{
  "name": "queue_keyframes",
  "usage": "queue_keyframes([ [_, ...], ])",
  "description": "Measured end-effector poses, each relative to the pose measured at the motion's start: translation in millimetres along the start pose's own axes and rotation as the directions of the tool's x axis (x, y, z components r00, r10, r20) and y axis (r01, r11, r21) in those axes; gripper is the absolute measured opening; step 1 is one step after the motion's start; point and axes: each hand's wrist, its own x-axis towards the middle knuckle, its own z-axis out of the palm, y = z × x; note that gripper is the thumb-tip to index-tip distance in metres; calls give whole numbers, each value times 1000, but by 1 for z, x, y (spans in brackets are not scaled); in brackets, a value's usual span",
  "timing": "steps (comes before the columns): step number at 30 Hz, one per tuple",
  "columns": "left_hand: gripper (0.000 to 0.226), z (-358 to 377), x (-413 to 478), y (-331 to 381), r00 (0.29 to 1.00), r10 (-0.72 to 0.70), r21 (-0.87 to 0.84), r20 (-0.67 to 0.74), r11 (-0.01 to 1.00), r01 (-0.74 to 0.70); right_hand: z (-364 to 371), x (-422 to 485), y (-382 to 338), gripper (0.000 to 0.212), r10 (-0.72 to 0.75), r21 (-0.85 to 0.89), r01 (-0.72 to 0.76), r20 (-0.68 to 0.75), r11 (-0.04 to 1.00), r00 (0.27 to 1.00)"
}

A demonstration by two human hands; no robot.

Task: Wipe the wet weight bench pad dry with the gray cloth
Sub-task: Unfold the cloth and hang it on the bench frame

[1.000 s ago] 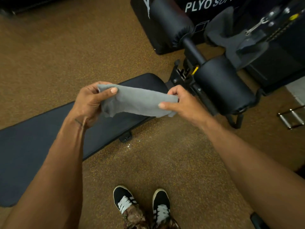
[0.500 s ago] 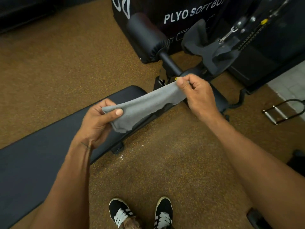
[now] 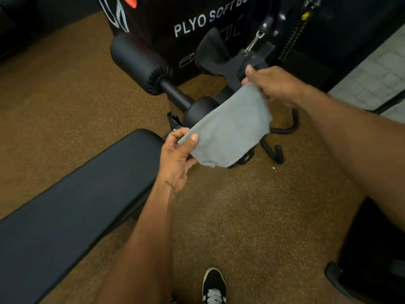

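The gray cloth [image 3: 230, 128] is stretched in the air between both hands, above the bench's foot rollers. My left hand [image 3: 177, 156] pinches its lower left corner, just past the end of the black weight bench pad [image 3: 83, 194]. My right hand [image 3: 274, 84] holds the upper right corner, higher and farther away. The pad runs from the centre down to the lower left edge of the view, and my left forearm crosses over it. The cloth does not touch the pad.
Black foam leg rollers [image 3: 140, 64] and the bench's curved foot [image 3: 276, 150] stand beyond the pad. A black plyo soft box [image 3: 197, 23] and a cable machine with a clip [image 3: 254, 42] are behind. Brown speckled floor [image 3: 252, 216] is all around; my shoe [image 3: 213, 286] is at the bottom.
My right hand has lifted its corner up and away to the right, spreading the cloth wider. My left hand has shifted right, past the end of the pad.
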Motion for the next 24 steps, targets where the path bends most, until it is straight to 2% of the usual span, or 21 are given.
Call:
queue_keyframes([
  [3, 28, -1, 15, -27, 988, -77, -33, -133, 997, 73, 14, 20, 17, 53, 16, 76, -24, 108, 997, 994],
  [6, 22, 0, 20, -41, 989, -95, -173, -111, 982, 75, 30, 26, 32, 60, 63, 65, -84, 274, 994, 960],
  [8, 18, 1, 22, -44, 988, -101, -253, -120, 965, 68, 40, 28, 38, 39, 81, 54, -111, 388, 992, 918],
  [9, 16, 4, 23, -45, 985, -95, -275, -141, 960, 53, 44, 29, 40, 27, 61, 112, -117, 408, 987, 911],
  [11, 13, 15, 26, -46, 971, -58, -274, -233, 962, -9, 51, 32, 41, 13, 10, 223, -95, 356, 970, 935],
  [13, 13, 27, 33, -44, 926, 0, -265, -378, 958, -108, 58, 38, 36, 13, -63, 166, 25, 225, 986, 972],
  [15, 14, 34, 41, -40, 863, 68, -231, -501, 950, -209, 64, 45, 27, 21, -120, 49, 114, 136, 992, 983],
  [17, 16, 36, 44, -41, 825, 113, -132, -553, 966, -221, 63, 45, 17, 37, -111, 16, 110, 155, 994, 982],
  [18, 21, 38, 41, -41, 814, 133, -41, -565, 981, -188, 60, 43, 14, 49, -93, 18, 91, 170, 996, 981],
  [19, 32, 38, 35, -41, 787, 200, 119, -584, 980, -160, 57, 40, 12, 57, -96, 8, 96, 146, 995, 985],
  [20, 44, 38, 28, -40, 743, 356, 369, -567, 916, -157, 55, 35, 12, 60, -127, -19, 129, 80, 991, 989],
  [21, 52, 38, 22, -37, 685, 579, 658, -442, 728, -191, 54, 29, 12, 61, -172, -56, 172, 14, 983, 985],
  [22, 56, 37, 19, -39, 651, 731, 849, -202, 462, -256, 56, 22, 13, 61, -218, -67, 217, -9, 974, 976],
  [23, 58, 39, 19, -42, 649, 760, 922, 39, 223, -317, 59, 14, 15, 61, -251, -43, 253, 43, 966, 967],
  [24, 59, 42, 20, -47, 679, 709, 926, 191, 98, -363, 64, 6, 19, 61, -270, 5, 273, 147, 962, 951],
])
